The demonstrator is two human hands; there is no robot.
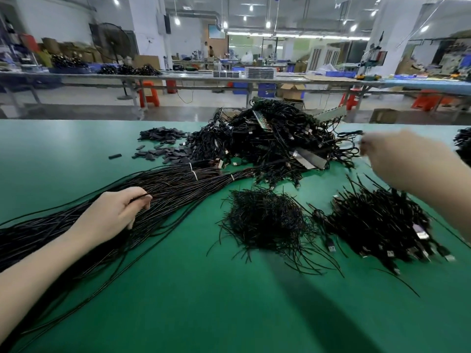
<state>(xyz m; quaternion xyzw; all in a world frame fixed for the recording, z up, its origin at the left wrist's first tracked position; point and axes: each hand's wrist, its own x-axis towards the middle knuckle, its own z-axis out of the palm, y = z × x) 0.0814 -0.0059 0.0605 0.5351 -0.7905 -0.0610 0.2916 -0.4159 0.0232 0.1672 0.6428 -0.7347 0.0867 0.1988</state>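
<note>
L hand (114,212) pinches one black wire (140,198) on long cable bundle (178,184); R hand (397,159), blurred, pinches wire end (362,141) by USB-cable heap (267,138)

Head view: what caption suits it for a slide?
Left hand pinches one black cable from the long bundle; right hand reaches toward the tangled pile.

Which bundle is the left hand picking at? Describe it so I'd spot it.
On the green table, look left, under the left hand. The long wire bundle lies there: straight strands tied with white bands, unlike the tangled heaps beside it.
</note>
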